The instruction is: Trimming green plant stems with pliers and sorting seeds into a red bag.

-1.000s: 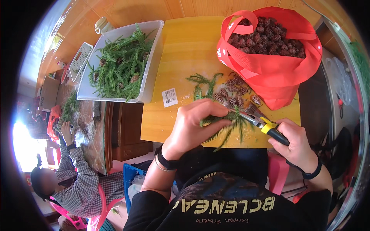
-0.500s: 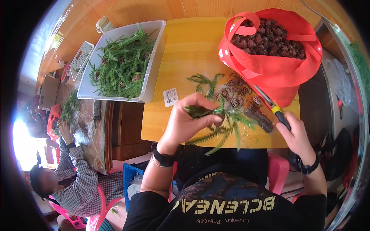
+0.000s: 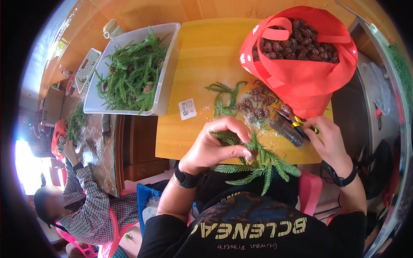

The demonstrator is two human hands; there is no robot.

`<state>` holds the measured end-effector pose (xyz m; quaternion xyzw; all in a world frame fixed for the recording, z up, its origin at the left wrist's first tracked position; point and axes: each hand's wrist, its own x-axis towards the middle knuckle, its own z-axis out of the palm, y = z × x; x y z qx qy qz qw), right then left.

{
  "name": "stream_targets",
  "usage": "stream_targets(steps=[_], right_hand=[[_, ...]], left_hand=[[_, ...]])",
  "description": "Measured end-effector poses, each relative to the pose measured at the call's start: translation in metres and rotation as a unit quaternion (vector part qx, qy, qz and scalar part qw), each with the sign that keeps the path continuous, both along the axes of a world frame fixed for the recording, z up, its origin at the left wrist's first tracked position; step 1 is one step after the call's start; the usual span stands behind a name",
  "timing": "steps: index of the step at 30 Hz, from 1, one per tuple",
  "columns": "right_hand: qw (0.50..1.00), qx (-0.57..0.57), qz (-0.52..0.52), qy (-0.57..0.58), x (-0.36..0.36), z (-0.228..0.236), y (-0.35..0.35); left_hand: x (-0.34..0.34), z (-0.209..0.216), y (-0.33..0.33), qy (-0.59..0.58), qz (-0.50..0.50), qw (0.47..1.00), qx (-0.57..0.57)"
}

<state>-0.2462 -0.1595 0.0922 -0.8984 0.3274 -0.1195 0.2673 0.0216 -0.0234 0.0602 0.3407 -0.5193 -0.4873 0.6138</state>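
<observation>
My left hand (image 3: pixel 215 144) pinches a green artificial pine sprig (image 3: pixel 267 165) between thumb and fingers, its needled branches fanning out over the table's near edge. The sprig's stem end is hidden by the fingers. My right hand (image 3: pixel 328 139) has its fingers closed at the handles of yellow-and-black pliers (image 3: pixel 297 123), low beside the red bag. The pliers' jaws point up and left, and their handles are spread. Just under them is a bundle of thin dark stems (image 3: pixel 286 132). Several loose pine cones (image 3: pixel 260 105) and another green sprig (image 3: pixel 228 96) lie farther back.
A red bag (image 3: pixel 301 86) full of pine cones stands at the back right. A clear plastic bin (image 3: pixel 165 88) of greenery and cones is at the left of the yellow table (image 3: pixel 206 51), near a white label (image 3: pixel 187 109). A co-worker (image 3: pixel 92 202) sits at another table at far left.
My right hand has lowered the pliers toward the dark stems, and their handles have spread. My left hand has brought the sprig slightly nearer to me and to the right.
</observation>
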Motion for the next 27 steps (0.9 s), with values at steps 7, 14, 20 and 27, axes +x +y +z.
stream_targets(steps=[7, 14, 20, 27], right_hand=[[0.938, -0.03, 0.295, -0.181, 0.066, 0.045, 0.014], [0.933, -0.017, 0.32, -0.164, 0.068, 0.047, 0.01], [0.931, -0.008, 0.32, -0.174, 0.07, 0.051, 0.01], [0.932, -0.036, 0.322, -0.162, 0.07, 0.045, 0.011]], left_hand=[[-0.012, 0.022, -0.003, -0.135, -0.005, 0.986, -0.094], [-0.016, 0.03, -0.001, -0.177, -0.016, 0.979, -0.104], [-0.025, 0.028, 0.009, -0.184, 0.032, 0.982, 0.013], [-0.025, 0.032, 0.005, -0.113, -0.032, 0.98, 0.16]])
